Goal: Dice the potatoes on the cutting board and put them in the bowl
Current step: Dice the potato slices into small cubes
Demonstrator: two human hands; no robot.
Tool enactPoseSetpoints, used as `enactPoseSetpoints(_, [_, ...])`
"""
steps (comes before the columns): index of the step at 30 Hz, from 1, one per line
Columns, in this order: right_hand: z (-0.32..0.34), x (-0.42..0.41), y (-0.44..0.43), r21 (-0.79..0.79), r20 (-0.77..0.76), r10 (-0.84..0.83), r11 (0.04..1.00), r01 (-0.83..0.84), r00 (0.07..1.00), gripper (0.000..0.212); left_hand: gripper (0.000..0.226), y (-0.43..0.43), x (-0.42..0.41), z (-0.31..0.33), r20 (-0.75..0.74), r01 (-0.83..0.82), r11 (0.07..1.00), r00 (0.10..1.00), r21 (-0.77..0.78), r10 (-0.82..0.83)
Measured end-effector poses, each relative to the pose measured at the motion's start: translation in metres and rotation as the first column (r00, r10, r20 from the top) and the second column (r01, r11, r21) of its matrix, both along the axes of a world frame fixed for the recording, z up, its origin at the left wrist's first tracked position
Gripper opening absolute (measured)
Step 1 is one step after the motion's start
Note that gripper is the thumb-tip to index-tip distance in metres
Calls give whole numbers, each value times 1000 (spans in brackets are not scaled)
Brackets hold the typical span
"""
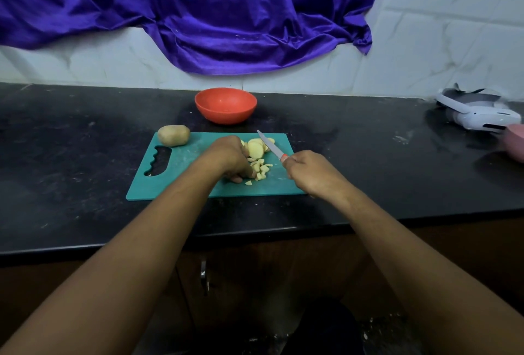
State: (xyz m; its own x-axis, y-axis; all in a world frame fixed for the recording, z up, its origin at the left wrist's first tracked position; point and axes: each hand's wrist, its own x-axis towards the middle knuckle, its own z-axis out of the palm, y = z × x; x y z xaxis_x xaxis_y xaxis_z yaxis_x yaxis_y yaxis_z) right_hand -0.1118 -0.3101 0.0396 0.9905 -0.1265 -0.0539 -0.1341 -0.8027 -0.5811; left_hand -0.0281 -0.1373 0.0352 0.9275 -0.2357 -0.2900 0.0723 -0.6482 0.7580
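Observation:
A teal cutting board (181,173) lies on the black counter. On its middle sit potato slices (256,149) and a heap of small diced pieces (262,169). My left hand (229,157) is curled over the left side of that heap, fingertips down among the pieces; what it grips is hidden. My right hand (307,170) grips a knife (270,147) by its orange handle, the blade raised and pointing up-left over the slices. A whole unpeeled potato (173,135) rests at the board's back left corner. The orange bowl (226,105) stands behind the board and looks empty.
The black counter (71,142) has its front edge just below the board. A white device (479,115) and part of a pink object (514,142) lie at the far right. Purple cloth (198,14) hangs on the tiled wall behind.

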Motion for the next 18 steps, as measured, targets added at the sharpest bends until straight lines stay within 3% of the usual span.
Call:
enactPoseSetpoints(9, [6, 14, -6, 82, 28, -66, 995, 63, 997, 41, 40, 11, -1, -6, 22, -49, 989, 998, -137, 52])
enactPoseSetpoints(14, [6, 32, -12, 271, -43, -112, 955, 119, 993, 21, 40, 19, 9, -6, 361, -14, 997, 932, -71, 38])
enactPoseSetpoints(18, [4, 49, -8, 355, -91, -113, 924, 138, 989, 21, 45, 7, 21, 0, 481, 108, 994, 871, 6, -98])
